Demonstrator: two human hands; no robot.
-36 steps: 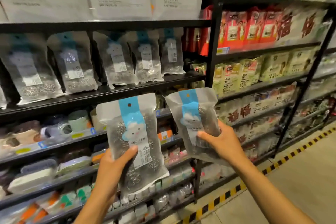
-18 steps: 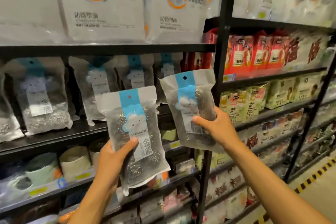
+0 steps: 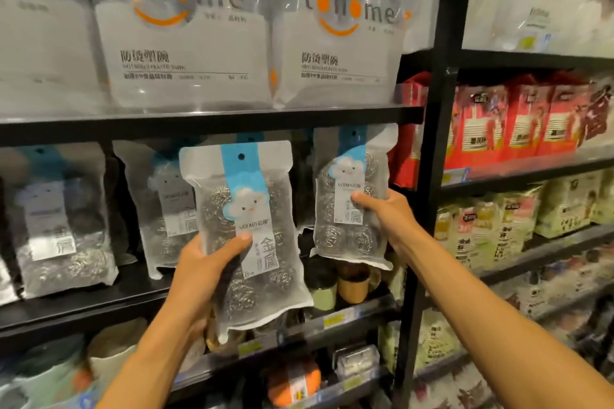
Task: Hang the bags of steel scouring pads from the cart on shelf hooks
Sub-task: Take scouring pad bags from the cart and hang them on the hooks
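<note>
1. Head view, against half a second ago: both bags have come up and closer to the rack. The right bag [image 3: 349,236] now has its blue top strip just under the black shelf board [image 3: 199,123], level with the hung bags [image 3: 63,219]. The left bag [image 3: 259,276] sits lower and nearer the camera.
2. The left hand [image 3: 206,262] grips the left bag's lower left edge, thumb pressed on the front label, the other fingers hidden behind. The right hand [image 3: 388,219] clasps the right bag's right side the same way.
3. Each bag carries a blue strip with a punched hole, a white cloud face, "yunlei" and large "金属". The clear packs [image 3: 179,43] above read "tohome" with an orange smile, and "防烫塑碗".
4. The bags are flat frosted plastic holding round coils of shiny steel wire.
</note>
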